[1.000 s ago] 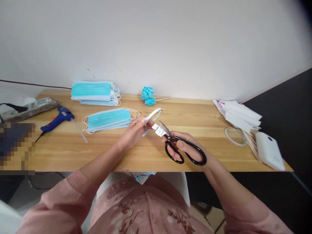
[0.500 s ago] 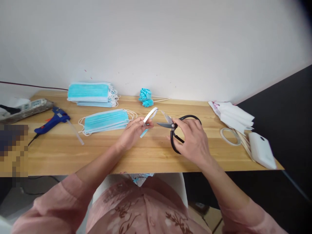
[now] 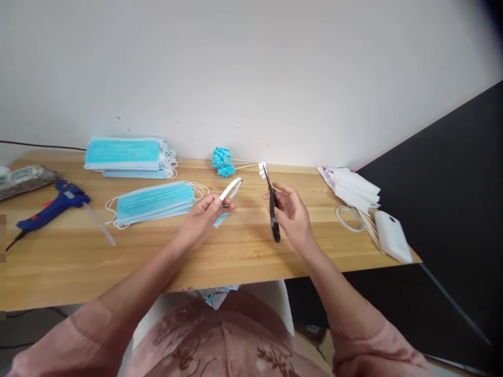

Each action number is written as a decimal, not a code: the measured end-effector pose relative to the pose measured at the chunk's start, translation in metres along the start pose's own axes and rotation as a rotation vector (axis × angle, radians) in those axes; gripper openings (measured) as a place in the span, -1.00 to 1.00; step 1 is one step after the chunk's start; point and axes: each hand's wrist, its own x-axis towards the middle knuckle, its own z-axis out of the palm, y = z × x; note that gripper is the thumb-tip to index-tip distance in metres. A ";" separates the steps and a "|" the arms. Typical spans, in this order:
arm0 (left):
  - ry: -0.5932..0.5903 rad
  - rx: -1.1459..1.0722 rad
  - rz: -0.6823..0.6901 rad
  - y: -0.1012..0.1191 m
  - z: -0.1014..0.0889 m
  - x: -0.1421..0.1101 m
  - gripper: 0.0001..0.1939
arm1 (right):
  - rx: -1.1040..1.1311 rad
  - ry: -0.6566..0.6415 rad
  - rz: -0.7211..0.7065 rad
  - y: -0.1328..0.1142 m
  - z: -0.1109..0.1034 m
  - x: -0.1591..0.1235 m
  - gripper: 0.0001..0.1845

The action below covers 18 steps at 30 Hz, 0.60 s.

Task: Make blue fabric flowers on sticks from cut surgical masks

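Pinched between the thumb and fingers of my left hand is a narrow white strip, curved into a loop, with a light-blue end hanging below. My right hand grips black-handled scissors, turned edge-on above the table with the blades pointing away from me. A small white piece shows at the blade tips; whether it clings to them I cannot tell. Left of my left hand lies a small stack of blue face masks. Beyond the hands is a blue flower on thin sticks.
A larger mask pile lies against the wall. At left are a blue glue gun with a clear glue stick and a power strip. Folded white sheets, a white tape ring and a white device lie at right.
The scissors have come away from the strip to the right and turned edge-on. My left hand still pinches the strip. The whole view has shifted, so the table items appear further left.
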 end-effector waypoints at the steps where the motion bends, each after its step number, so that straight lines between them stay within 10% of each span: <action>1: 0.004 -0.002 0.002 0.001 0.001 0.000 -0.63 | 0.184 -0.056 0.100 -0.001 0.000 0.001 -0.50; 7: 0.005 -0.027 0.008 0.003 0.003 0.000 -0.64 | 0.786 -0.207 0.376 -0.018 -0.003 0.004 -0.58; 18: -0.020 -0.022 -0.003 0.004 0.004 0.000 -0.62 | 0.774 -0.231 0.393 -0.017 -0.003 0.000 -0.50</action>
